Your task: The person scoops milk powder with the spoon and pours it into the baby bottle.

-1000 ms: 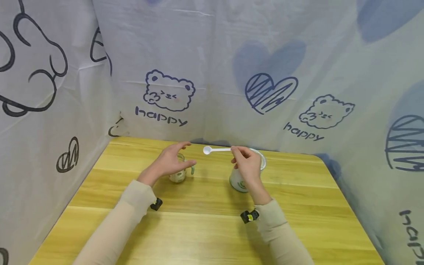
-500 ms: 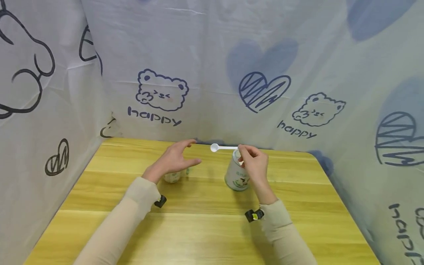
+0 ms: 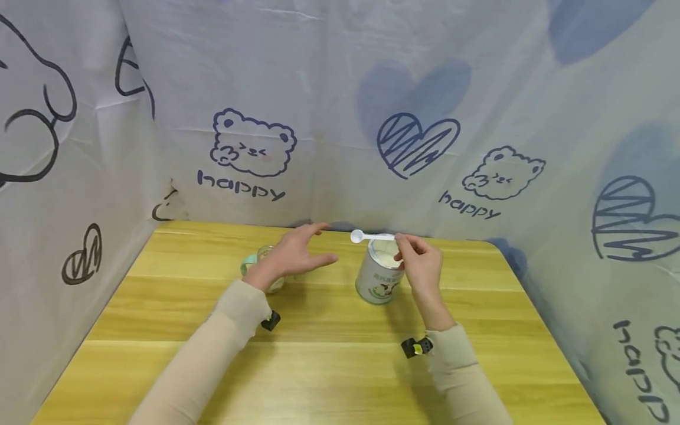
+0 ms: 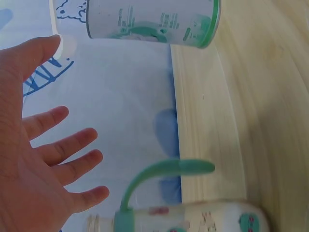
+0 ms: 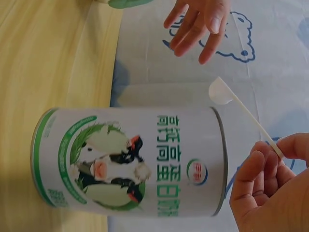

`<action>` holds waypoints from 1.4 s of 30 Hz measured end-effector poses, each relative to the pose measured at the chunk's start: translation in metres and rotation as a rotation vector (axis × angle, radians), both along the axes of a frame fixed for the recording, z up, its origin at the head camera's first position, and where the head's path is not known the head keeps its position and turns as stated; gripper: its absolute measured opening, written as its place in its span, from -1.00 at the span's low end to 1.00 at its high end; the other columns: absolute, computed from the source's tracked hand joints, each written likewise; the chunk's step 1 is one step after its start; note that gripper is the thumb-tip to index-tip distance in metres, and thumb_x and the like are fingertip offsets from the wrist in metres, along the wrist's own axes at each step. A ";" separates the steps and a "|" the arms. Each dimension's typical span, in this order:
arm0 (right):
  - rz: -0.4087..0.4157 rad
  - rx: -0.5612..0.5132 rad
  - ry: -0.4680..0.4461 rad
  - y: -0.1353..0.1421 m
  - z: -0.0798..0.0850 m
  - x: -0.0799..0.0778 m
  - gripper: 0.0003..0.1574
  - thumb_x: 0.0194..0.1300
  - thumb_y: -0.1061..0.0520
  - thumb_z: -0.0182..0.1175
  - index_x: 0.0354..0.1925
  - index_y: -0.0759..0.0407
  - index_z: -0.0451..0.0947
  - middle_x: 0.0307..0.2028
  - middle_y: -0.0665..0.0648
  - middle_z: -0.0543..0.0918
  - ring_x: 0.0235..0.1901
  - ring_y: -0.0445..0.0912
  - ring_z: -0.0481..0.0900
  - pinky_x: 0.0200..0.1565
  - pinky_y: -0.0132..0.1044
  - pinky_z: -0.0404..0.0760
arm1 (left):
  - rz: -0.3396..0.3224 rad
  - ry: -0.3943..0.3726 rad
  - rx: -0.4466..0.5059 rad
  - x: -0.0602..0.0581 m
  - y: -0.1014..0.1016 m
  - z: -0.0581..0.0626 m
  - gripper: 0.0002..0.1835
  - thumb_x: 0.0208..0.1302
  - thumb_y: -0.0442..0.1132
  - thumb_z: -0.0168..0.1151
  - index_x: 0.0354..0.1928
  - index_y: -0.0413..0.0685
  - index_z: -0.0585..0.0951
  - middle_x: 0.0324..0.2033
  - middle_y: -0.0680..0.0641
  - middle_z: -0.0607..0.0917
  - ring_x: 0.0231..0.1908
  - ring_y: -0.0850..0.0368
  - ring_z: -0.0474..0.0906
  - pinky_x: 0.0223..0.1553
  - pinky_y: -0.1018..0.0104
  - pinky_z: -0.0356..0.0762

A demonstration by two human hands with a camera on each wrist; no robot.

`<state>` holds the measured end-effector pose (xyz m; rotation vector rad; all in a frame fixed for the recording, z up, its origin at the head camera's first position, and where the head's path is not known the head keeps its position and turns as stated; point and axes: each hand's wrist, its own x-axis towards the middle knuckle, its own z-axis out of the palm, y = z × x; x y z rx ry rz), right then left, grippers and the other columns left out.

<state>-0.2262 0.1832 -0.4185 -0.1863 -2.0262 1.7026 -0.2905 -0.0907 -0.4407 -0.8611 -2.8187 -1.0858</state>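
My right hand [image 3: 422, 262] pinches the handle end of a white measuring scoop [image 3: 358, 236] between thumb and fingers. The scoop lies level, its bowl pointing left toward my other hand. Below stands a milk powder can [image 3: 378, 284], upright with its top uncovered and pale powder [image 3: 385, 258] inside. A cow picture and green print show on the can in the right wrist view. My left hand [image 3: 292, 257] hovers with spread fingers, holding nothing. Partly hidden under its wrist is a baby bottle [image 4: 193, 220] with a green handle [image 4: 166, 169] and small printed figures.
The wooden table [image 3: 329, 366] carries the can and the bottle near its back edge. A pale cloth [image 3: 329, 118] with drawn bears and hearts hangs behind and along both sides.
Both hands have shifted right relative to the can and bottle, the scoop staying pinched. The can's opening and the bottle's green handle now show more. The head view has turned slightly.
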 end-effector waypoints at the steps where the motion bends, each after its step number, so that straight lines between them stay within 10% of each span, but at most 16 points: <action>1: -0.005 0.005 -0.001 0.002 0.000 0.001 -0.69 0.44 0.13 0.36 -0.09 0.41 0.76 -0.62 -0.10 0.66 -0.62 -0.27 0.58 -0.55 -0.41 0.61 | -0.003 0.001 0.000 0.000 0.003 0.000 -0.09 0.34 0.33 0.32 0.60 0.12 0.30 0.45 -0.21 0.50 0.45 -0.23 0.42 0.46 -0.29 0.38; 42: -0.151 0.068 -0.036 0.051 -0.015 0.016 -0.67 0.42 0.04 0.38 -0.13 0.32 0.79 -0.61 -0.22 0.65 -0.59 -0.25 0.63 -0.57 -0.45 0.61 | -0.135 -0.047 0.012 0.001 0.083 -0.005 0.02 0.31 0.35 0.35 0.65 0.05 0.21 0.56 -0.19 0.38 0.52 -0.20 0.35 0.51 -0.25 0.34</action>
